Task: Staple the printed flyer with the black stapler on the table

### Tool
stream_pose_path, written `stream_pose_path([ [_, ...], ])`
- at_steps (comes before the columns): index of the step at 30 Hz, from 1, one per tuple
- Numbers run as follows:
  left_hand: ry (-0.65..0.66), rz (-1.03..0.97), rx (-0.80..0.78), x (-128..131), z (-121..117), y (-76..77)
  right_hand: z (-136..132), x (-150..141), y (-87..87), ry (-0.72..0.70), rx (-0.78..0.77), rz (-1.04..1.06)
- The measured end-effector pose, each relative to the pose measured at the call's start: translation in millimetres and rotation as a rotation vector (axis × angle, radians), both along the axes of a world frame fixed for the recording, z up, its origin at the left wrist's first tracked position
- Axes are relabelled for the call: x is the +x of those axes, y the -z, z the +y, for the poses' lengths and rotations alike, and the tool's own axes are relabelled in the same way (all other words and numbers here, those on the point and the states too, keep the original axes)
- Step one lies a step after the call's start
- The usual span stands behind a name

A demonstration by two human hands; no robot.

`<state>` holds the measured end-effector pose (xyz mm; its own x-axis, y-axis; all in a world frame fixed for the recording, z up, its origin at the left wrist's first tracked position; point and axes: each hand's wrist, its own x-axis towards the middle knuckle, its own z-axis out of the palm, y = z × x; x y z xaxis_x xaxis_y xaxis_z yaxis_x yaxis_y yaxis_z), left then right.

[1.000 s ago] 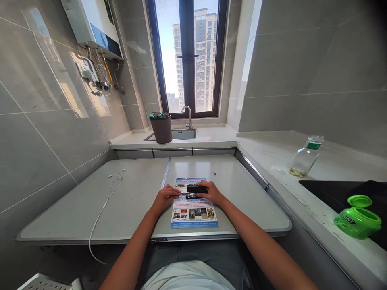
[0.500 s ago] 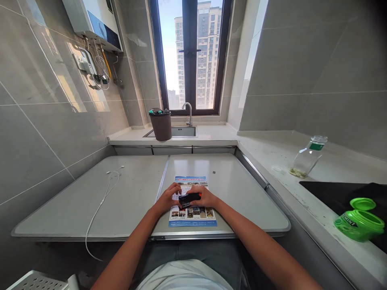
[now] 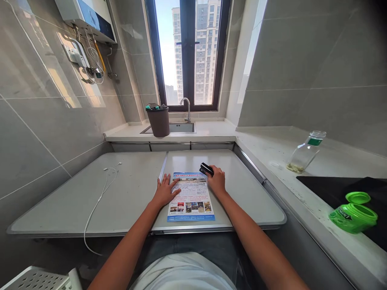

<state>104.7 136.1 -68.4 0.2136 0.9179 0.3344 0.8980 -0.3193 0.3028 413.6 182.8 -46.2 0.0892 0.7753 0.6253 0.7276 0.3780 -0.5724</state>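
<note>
A printed flyer (image 3: 191, 197) with a blue border lies flat on the grey folding table (image 3: 121, 193). My left hand (image 3: 165, 191) rests open on the flyer's left edge, fingers spread. My right hand (image 3: 216, 180) is closed on a black stapler (image 3: 206, 169), holding it over the flyer's top right corner.
A white earphone cable (image 3: 101, 197) trails across the table's left half and off the front edge. A brown bin (image 3: 158, 119) stands by the sink (image 3: 181, 127) and tap. On the right counter are a glass jar (image 3: 305, 153), a green tub (image 3: 352, 215) and a black hob (image 3: 341, 189).
My right hand has carried the stapler from the flyer's middle up to its top right corner. My left hand has let go of the stapler and now lies flat on the flyer's left edge.
</note>
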Motion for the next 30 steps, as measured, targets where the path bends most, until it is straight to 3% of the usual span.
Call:
stream_pose_path([
  [6, 0.043, -0.006, -0.139, -3.9, 2.4, 4.8, 2.9, 14.0, 5.5, 0.098, -0.125, -0.123],
  [15, 0.006, -0.137, -0.018, -6.0, 2.1, 0.5, 3.4, 13.5, 5.5, 0.072, -0.217, -0.154],
  [22, -0.109, -0.240, 0.059, -10.0, 4.0, -0.4, -0.1, 17.3, 0.5, -0.112, -0.284, -0.263],
  [30, -0.201, -0.329, 0.091, -12.7, 4.4, 2.2, -10.3, 11.8, -7.8, -0.448, -0.259, -0.328],
])
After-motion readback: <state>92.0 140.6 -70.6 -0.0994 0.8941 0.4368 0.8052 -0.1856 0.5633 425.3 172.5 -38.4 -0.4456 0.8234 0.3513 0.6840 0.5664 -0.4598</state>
